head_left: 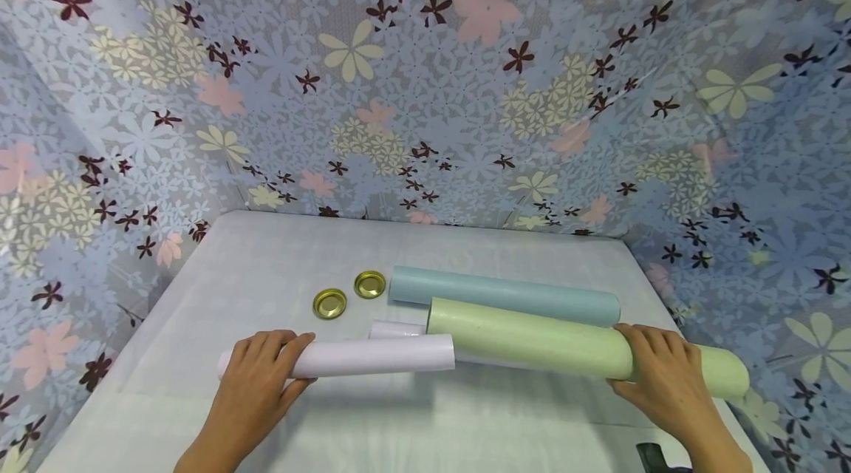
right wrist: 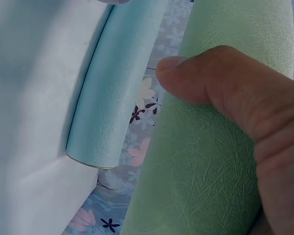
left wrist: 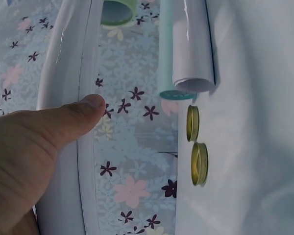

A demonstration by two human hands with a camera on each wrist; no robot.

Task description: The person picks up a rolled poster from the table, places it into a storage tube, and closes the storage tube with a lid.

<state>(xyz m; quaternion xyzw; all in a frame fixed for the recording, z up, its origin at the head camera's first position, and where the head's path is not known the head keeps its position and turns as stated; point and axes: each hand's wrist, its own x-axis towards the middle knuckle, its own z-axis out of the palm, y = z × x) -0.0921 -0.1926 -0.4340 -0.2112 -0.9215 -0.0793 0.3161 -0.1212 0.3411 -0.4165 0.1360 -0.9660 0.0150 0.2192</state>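
Observation:
My left hand [head_left: 255, 382] grips a white paper roll [head_left: 379, 357] near its left end, the thumb along its near side. In the left wrist view, a long edge of the sheet runs down this white roll [left wrist: 68, 73]. My right hand [head_left: 668, 382] holds a thicker pale green roll [head_left: 532, 340] toward its right end, the thumb lying across the textured surface in the right wrist view. Both held rolls are above the table, their inner ends close together, the white one overlapping the green in the head view. Partly hidden behind them lies a second white roll [head_left: 397, 328].
A light blue roll [head_left: 505, 294] lies farther back on the white-covered table [head_left: 292, 244]. Left of it sit two gold-coloured round lids, a far lid [head_left: 369, 284] and a near lid [head_left: 329, 304]. Flowered fabric [head_left: 425, 89] hangs around the table. A dark object [head_left: 651, 457] shows at the front right.

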